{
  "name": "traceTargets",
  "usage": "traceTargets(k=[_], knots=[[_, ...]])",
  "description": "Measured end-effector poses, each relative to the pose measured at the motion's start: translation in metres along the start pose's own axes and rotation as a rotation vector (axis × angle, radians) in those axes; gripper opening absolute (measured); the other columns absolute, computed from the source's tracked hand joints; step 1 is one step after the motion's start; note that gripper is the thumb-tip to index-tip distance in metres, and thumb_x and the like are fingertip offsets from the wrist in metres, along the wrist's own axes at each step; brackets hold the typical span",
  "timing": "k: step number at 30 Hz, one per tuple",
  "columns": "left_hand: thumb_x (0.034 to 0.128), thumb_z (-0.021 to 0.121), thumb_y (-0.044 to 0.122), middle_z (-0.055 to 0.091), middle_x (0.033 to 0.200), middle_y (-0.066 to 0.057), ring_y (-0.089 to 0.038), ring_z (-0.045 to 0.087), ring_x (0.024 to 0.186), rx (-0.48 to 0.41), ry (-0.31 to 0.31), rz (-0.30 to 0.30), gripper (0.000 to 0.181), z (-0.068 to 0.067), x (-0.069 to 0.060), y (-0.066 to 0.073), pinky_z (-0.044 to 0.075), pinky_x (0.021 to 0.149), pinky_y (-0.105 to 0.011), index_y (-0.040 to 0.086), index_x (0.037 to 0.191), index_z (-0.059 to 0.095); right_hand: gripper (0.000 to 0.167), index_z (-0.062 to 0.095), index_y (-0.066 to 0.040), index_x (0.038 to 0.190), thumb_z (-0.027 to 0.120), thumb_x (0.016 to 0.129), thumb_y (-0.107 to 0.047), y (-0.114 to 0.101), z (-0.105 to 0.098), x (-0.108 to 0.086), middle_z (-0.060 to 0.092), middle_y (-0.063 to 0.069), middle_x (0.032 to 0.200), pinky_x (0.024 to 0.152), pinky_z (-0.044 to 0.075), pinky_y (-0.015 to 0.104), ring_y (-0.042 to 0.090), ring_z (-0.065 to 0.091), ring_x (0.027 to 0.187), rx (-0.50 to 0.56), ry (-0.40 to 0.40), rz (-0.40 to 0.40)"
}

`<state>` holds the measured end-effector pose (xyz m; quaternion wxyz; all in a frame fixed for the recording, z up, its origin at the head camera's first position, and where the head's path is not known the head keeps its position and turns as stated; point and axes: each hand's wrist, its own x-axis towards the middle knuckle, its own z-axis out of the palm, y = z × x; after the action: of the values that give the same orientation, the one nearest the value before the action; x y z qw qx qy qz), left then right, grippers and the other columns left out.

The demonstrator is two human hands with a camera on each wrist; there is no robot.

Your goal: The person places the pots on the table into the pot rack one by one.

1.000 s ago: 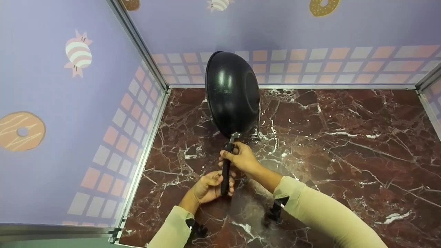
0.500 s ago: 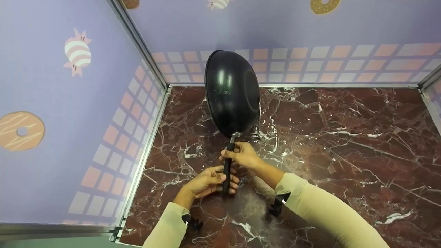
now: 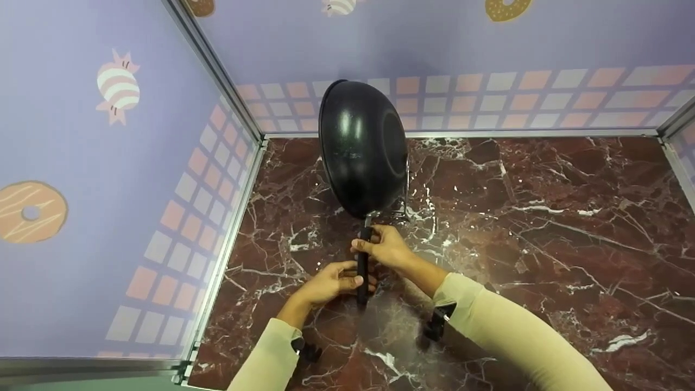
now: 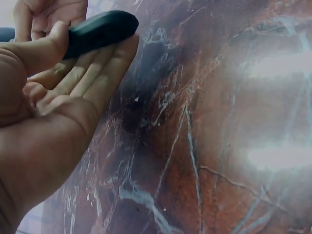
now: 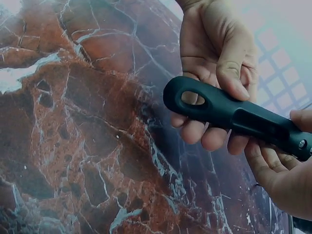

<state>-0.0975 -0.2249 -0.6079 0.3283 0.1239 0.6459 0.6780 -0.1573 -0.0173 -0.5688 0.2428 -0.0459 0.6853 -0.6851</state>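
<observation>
A black wok (image 3: 364,146) stands tilted on its side, its rounded underside facing right and its handle (image 3: 362,271) pointing toward me. My right hand (image 3: 388,247) pinches the handle close to the wok's body, thumb on top. Nearer the handle's end, my left hand (image 3: 328,282) holds it between thumb and fingers. In the right wrist view, the left hand's fingers pass beneath the handle (image 5: 219,105), which has a hanging hole at its tip. The left wrist view shows the left hand (image 4: 58,112) with long, nearly straight fingers under the handle. The wok's inside is hidden.
Thin metal wire (image 3: 406,203), part of a stand mostly hidden by the wok, shows at its right. All this is on a dark red marbled tabletop (image 3: 543,244). Patterned panels rise at the left (image 3: 163,136) and back (image 3: 434,43), joined by metal rails.
The handle's end has swung slightly right, and the wok's body has shifted slightly left in view. My left hand's fingers loosened, then moved along with the handle. My right hand keeps its grip.
</observation>
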Motion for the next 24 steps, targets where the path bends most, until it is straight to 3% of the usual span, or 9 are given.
traceTargets(k=[9, 15, 24], knots=[[0.1097, 0.067, 0.007, 0.075, 0.127, -0.036, -0.036, 0.079, 0.115, 0.235, 0.143, 0.02, 0.043, 0.007, 0.008, -0.004, 0.065, 0.098, -0.032, -0.014, 0.147, 0.059, 0.022, 0.066, 0.006, 0.117, 0.077, 0.103, -0.006, 0.007, -0.005, 0.004, 0.083, 0.023, 0.107, 0.074, 0.068, 0.029, 0.023, 0.082, 0.089, -0.012, 0.014, 0.006], [0.1088, 0.07, 0.011, 0.078, 0.124, -0.031, -0.043, 0.079, 0.115, 0.315, 0.186, 0.015, 0.044, 0.009, 0.011, -0.007, 0.061, 0.091, -0.021, -0.011, 0.146, 0.062, 0.033, 0.062, 0.01, 0.127, 0.077, 0.104, -0.008, 0.013, -0.007, 0.006, 0.082, 0.024, 0.112, 0.071, 0.067, 0.028, 0.021, 0.081, 0.089, -0.033, 0.017, 0.024], [0.1078, 0.073, 0.016, 0.08, 0.119, -0.025, -0.03, 0.08, 0.107, 0.39, 0.223, -0.001, 0.041, 0.009, 0.014, -0.008, 0.06, 0.085, -0.021, -0.007, 0.141, 0.067, 0.034, 0.065, 0.009, 0.127, 0.079, 0.103, -0.011, 0.013, -0.009, 0.005, 0.082, 0.021, 0.112, 0.075, 0.066, 0.03, 0.014, 0.077, 0.083, -0.118, 0.036, 0.008]])
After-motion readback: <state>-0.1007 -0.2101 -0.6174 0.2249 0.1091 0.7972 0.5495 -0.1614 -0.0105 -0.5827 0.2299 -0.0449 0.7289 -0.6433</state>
